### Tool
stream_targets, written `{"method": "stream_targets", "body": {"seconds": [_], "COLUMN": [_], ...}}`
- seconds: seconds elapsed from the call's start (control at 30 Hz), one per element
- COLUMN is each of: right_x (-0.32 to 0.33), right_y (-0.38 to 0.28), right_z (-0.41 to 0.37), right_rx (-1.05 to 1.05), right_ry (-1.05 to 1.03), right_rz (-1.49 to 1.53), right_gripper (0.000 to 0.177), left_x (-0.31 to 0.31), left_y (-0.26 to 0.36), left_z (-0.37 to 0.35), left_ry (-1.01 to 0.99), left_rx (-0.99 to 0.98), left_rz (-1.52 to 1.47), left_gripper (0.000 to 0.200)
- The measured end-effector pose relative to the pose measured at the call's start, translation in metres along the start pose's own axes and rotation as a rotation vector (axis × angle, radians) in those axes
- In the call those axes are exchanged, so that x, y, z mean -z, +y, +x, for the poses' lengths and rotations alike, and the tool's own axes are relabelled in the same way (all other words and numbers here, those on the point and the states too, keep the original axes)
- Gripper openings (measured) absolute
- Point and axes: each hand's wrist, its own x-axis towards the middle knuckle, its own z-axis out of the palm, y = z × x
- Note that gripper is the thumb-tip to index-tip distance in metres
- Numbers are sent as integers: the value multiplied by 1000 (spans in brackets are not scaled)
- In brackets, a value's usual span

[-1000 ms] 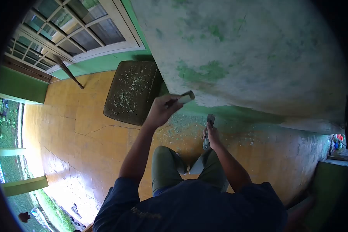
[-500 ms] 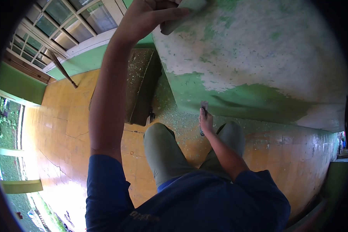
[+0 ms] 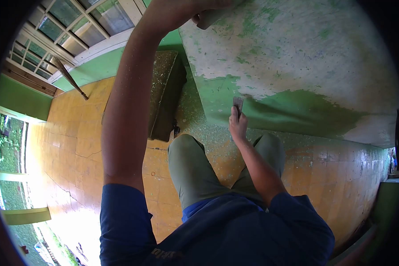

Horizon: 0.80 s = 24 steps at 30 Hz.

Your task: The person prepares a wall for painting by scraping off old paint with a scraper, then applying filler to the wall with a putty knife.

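My right hand [image 3: 238, 127] grips a scraper [image 3: 238, 103], its metal blade pointing up at the green lower part of the wall [image 3: 288, 48]. The blade's tip is right by the border between green paint and the pale stripped area. High at the top edge of the view, my left hand [image 3: 181, 9] is closed on a pale grey piece [image 3: 208, 18] against the stripped wall; I cannot tell its kind. Part of that hand is cut off by the frame. Flecks of green paint remain scattered over the stripped surface.
A brown box-like piece [image 3: 166, 91], speckled with chips, stands beside the wall's left corner. A small dark-handled tool [image 3: 176, 130] lies by its foot. Paint flakes cover the tiled floor [image 3: 208, 133] under the wall. A broom [image 3: 71, 80] leans below the paned windows [image 3: 84, 33].
My right hand has raised the scraper from near the floor onto the green paint. My left hand has shifted up and right, partly out of view, with the grey piece.
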Motion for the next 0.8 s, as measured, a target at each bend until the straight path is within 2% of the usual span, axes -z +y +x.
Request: {"method": "stream_targets", "body": {"seconds": [0.03, 0.1, 0.13, 0.17, 0.23, 0.27, 0.33, 0.47, 0.53, 0.57, 0.63, 0.67, 0.8], "right_x": [-2, -10, -12, -13, -12, -14, -15, -13, -19, -17, -9, -11, -7], "right_y": [13, 64, 70, 49, -23, -33, -42, -3, 22, 6, -32, -42, -41], "right_z": [-8, -15, 0, 17, 40, 35, 24, -8, -12, 0, 35, 32, 7], "right_rx": [2, 314, 441, 445, 65, 63, -74, 69, 228, 230, 36, -39, -123], "right_ry": [3, 142, 180, 179, -68, -71, -44, -52, 97, 94, -72, -84, -72], "right_rz": [1, -153, -231, -233, 2, 5, 103, 59, 54, 54, 126, 183, 223], "right_gripper": [44, 45, 39, 39, 40, 40, 42, 41, 41, 41, 39, 40, 40], "left_x": [1, -1, -1, -1, 1, 1, 1, 0, 2, 1, 0, 0, 0], "left_y": [0, 3, 4, 4, 1, 1, 1, 2, 1, 1, 2, 2, 1], "left_z": [1, 1, 0, 1, 1, 0, 1, 0, 0, 0, 0, 0, -2], "left_ry": [-7, -7, -3, 0, -27, -27, -27, 9, -25, -21, 19, 17, 24], "left_rx": [-13, 8, 35, 31, -9, -5, -16, 10, -7, -7, 5, 9, -8], "left_rz": [-16, -9, -2, -3, -4, -1, -2, 34, 11, 12, 53, 55, 89], "left_gripper": [16, 16, 16, 16, 16, 16, 15, 17, 19, 19, 19, 19, 19]}}
